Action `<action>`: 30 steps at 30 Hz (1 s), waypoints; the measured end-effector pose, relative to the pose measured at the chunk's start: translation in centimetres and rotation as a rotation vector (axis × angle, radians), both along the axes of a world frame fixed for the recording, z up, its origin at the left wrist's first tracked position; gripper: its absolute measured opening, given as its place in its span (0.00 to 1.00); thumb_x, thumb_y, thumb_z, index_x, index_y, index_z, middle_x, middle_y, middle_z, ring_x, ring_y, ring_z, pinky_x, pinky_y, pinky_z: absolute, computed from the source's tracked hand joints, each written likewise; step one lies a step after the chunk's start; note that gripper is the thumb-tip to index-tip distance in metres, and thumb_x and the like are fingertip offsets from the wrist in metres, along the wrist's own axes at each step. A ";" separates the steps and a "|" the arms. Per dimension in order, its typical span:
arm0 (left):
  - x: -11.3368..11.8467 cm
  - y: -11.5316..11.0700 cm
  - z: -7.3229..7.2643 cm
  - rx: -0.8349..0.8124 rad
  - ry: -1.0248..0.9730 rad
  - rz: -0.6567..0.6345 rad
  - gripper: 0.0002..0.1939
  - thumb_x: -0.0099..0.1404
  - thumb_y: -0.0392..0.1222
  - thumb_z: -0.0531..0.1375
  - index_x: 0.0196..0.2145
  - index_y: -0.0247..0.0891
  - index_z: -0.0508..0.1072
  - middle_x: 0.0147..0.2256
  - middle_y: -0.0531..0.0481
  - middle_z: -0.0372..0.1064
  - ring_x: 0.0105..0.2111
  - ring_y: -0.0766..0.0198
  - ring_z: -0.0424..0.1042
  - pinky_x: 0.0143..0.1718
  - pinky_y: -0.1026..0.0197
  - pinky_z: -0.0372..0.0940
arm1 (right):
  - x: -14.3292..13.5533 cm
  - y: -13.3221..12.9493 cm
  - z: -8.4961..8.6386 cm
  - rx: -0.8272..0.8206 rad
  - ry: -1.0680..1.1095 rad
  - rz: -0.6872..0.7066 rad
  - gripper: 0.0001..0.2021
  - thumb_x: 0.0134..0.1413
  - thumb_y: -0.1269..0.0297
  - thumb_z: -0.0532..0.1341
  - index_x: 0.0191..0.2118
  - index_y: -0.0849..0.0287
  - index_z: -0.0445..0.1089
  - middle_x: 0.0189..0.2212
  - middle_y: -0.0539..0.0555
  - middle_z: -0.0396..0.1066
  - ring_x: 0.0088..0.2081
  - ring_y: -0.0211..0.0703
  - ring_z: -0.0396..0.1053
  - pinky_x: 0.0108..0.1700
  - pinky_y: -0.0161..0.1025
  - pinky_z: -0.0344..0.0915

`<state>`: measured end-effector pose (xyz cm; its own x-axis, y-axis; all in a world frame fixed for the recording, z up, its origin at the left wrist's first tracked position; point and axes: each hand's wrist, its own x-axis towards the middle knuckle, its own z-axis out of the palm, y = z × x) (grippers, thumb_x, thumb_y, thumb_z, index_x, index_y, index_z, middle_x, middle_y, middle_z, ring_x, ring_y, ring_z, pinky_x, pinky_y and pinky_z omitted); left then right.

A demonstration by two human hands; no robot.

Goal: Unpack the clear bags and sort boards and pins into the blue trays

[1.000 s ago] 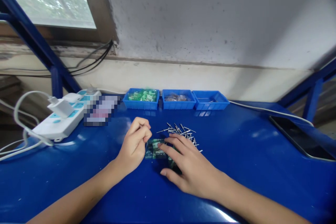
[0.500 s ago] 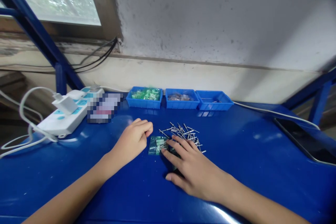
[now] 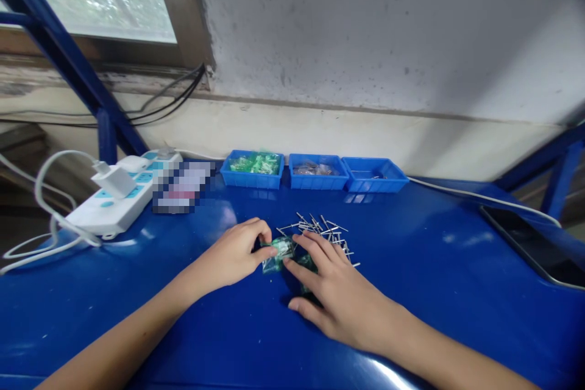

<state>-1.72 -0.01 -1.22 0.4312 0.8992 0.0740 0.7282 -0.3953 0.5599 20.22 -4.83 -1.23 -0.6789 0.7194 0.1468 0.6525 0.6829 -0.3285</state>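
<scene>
A small clear green plastic bag (image 3: 273, 265) with pale contents lies at the middle of the blue table. My left hand (image 3: 240, 253) has its thumb and forefinger closed at the bag's upper left edge. Fingers spread, my right hand (image 3: 336, 283) rests over the bag's right side and holds nothing. Beneath its palm shows more dark green plastic, mostly hidden. Just beyond the right fingers, a loose pile of silver blind rivets (image 3: 326, 228) is spread out, partly covered by that hand.
Along the wall stand three blue trays: one with green packets (image 3: 251, 181), one with small brownish parts (image 3: 317, 182), one with a few thin pieces (image 3: 377, 185). A white power strip (image 3: 98, 213) with cables sits left. A dark phone (image 3: 530, 244) lies right.
My left hand has come down and right from its curled pose, its thumb and forefinger now at the bag, which looks more crumpled. My right hand has barely moved.
</scene>
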 end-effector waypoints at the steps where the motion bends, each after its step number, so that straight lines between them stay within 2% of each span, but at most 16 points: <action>1: 0.2 -0.2 0.2 0.007 -0.070 0.011 0.06 0.61 0.41 0.57 0.29 0.39 0.65 0.25 0.56 0.60 0.23 0.68 0.61 0.24 0.66 0.57 | -0.1 0.0 0.2 -0.015 0.062 -0.039 0.24 0.57 0.53 0.55 0.57 0.56 0.62 0.57 0.62 0.55 0.59 0.58 0.50 0.56 0.59 0.55; 3: 0.6 -0.8 0.4 0.102 -0.213 0.025 0.05 0.63 0.39 0.56 0.30 0.39 0.64 0.25 0.57 0.59 0.22 0.70 0.59 0.23 0.67 0.56 | -0.2 0.2 0.6 -0.079 0.230 -0.143 0.20 0.57 0.54 0.55 0.52 0.58 0.67 0.48 0.61 0.62 0.50 0.51 0.59 0.52 0.53 0.60; 5: 1.0 -1.6 0.5 0.265 -0.285 -0.051 0.03 0.64 0.35 0.54 0.31 0.39 0.66 0.28 0.55 0.61 0.23 0.71 0.60 0.25 0.68 0.57 | -0.2 0.6 1.0 -0.195 0.415 -0.232 0.17 0.59 0.53 0.54 0.43 0.59 0.72 0.37 0.57 0.65 0.40 0.44 0.64 0.44 0.44 0.65; 7: 1.4 -2.3 0.4 0.406 -0.269 -0.204 0.07 0.65 0.30 0.52 0.33 0.39 0.68 0.30 0.53 0.62 0.25 0.71 0.62 0.27 0.67 0.58 | -0.1 1.0 1.2 -0.358 0.555 -0.269 0.19 0.60 0.52 0.51 0.32 0.61 0.71 0.27 0.52 0.63 0.30 0.38 0.63 0.33 0.36 0.64; 9: 1.8 -2.7 0.1 0.479 -0.217 -0.323 0.11 0.65 0.28 0.51 0.33 0.39 0.70 0.30 0.52 0.62 0.26 0.71 0.62 0.28 0.66 0.58 | -0.1 1.3 1.2 -0.492 0.644 -0.269 0.21 0.60 0.51 0.50 0.27 0.61 0.69 0.22 0.48 0.60 0.24 0.34 0.59 0.26 0.33 0.60; 11: 2.1 -2.9 0.0 0.476 -0.163 -0.338 0.11 0.65 0.29 0.51 0.32 0.40 0.71 0.29 0.52 0.62 0.26 0.69 0.63 0.28 0.64 0.59 | -0.1 1.3 0.9 -0.477 0.675 -0.265 0.19 0.60 0.53 0.52 0.27 0.61 0.69 0.21 0.48 0.60 0.24 0.34 0.58 0.25 0.32 0.58; 13: 2.3 -3.0 0.2 0.367 -0.150 -0.286 0.08 0.64 0.33 0.53 0.33 0.40 0.71 0.31 0.51 0.64 0.29 0.66 0.64 0.31 0.62 0.60 | -0.1 1.2 0.6 -0.315 0.642 -0.243 0.15 0.60 0.58 0.52 0.31 0.61 0.71 0.22 0.49 0.63 0.25 0.35 0.60 0.28 0.33 0.59; 15: 2.4 -2.8 0.6 0.163 -0.216 -0.214 0.05 0.64 0.38 0.55 0.35 0.40 0.71 0.32 0.50 0.66 0.31 0.64 0.65 0.32 0.62 0.62 | 0.0 1.0 0.2 -0.104 0.558 -0.193 0.12 0.61 0.63 0.52 0.39 0.60 0.72 0.24 0.50 0.65 0.26 0.35 0.61 0.29 0.34 0.59; 18: 2.0 -2.4 1.2 -0.188 -0.441 -0.103 0.14 0.67 0.47 0.49 0.33 0.38 0.70 0.29 0.50 0.67 0.28 0.66 0.66 0.28 0.63 0.62 | 0.4 0.9 -0.3 0.153 0.423 -0.116 0.15 0.61 0.69 0.50 0.49 0.60 0.68 0.22 0.50 0.64 0.23 0.35 0.60 0.26 0.34 0.58; 20: 1.8 -2.1 1.3 -0.378 -0.578 -0.011 0.21 0.69 0.52 0.44 0.33 0.37 0.70 0.28 0.49 0.68 0.26 0.67 0.65 0.25 0.65 0.60 | 0.7 1.1 -0.4 0.269 0.362 -0.088 0.15 0.61 0.71 0.50 0.50 0.61 0.67 0.22 0.51 0.66 0.23 0.35 0.62 0.24 0.34 0.59; 23: 1.6 -1.7 1.1 -0.502 -0.616 0.038 0.18 0.67 0.51 0.48 0.34 0.37 0.70 0.27 0.50 0.68 0.25 0.67 0.66 0.23 0.66 0.59 | 0.9 1.2 -0.4 0.342 0.330 -0.005 0.16 0.59 0.74 0.51 0.51 0.60 0.66 0.32 0.55 0.73 0.30 0.38 0.69 0.30 0.36 0.67; 24: 1.6 -1.6 1.0 -0.480 -0.593 0.014 0.15 0.66 0.49 0.51 0.34 0.37 0.70 0.26 0.51 0.67 0.25 0.67 0.66 0.24 0.66 0.60 | 0.9 1.3 -0.3 0.341 0.334 0.021 0.17 0.58 0.76 0.51 0.51 0.60 0.67 0.37 0.57 0.73 0.34 0.39 0.71 0.34 0.37 0.69; 26: 1.3 -1.3 1.0 -0.304 -0.508 -0.016 0.10 0.64 0.45 0.54 0.34 0.37 0.70 0.25 0.52 0.67 0.25 0.67 0.66 0.26 0.65 0.61 | 0.9 1.2 -0.2 0.307 0.349 0.039 0.18 0.56 0.77 0.51 0.50 0.60 0.67 0.44 0.58 0.72 0.41 0.41 0.71 0.40 0.39 0.71; 28: 0.7 -0.3 1.6 0.004 -0.375 0.045 0.08 0.63 0.43 0.55 0.34 0.38 0.71 0.27 0.52 0.69 0.26 0.66 0.66 0.27 0.64 0.61 | 0.9 1.1 -0.1 0.249 0.355 0.014 0.17 0.55 0.76 0.51 0.48 0.60 0.68 0.48 0.59 0.69 0.46 0.43 0.69 0.44 0.41 0.70; 30: -0.5 1.5 2.8 0.315 -0.219 0.155 0.08 0.62 0.42 0.56 0.35 0.38 0.72 0.32 0.49 0.71 0.30 0.63 0.68 0.31 0.62 0.61 | 0.8 1.1 0.0 0.204 0.344 -0.013 0.16 0.55 0.74 0.52 0.48 0.60 0.69 0.49 0.59 0.67 0.48 0.44 0.68 0.46 0.43 0.69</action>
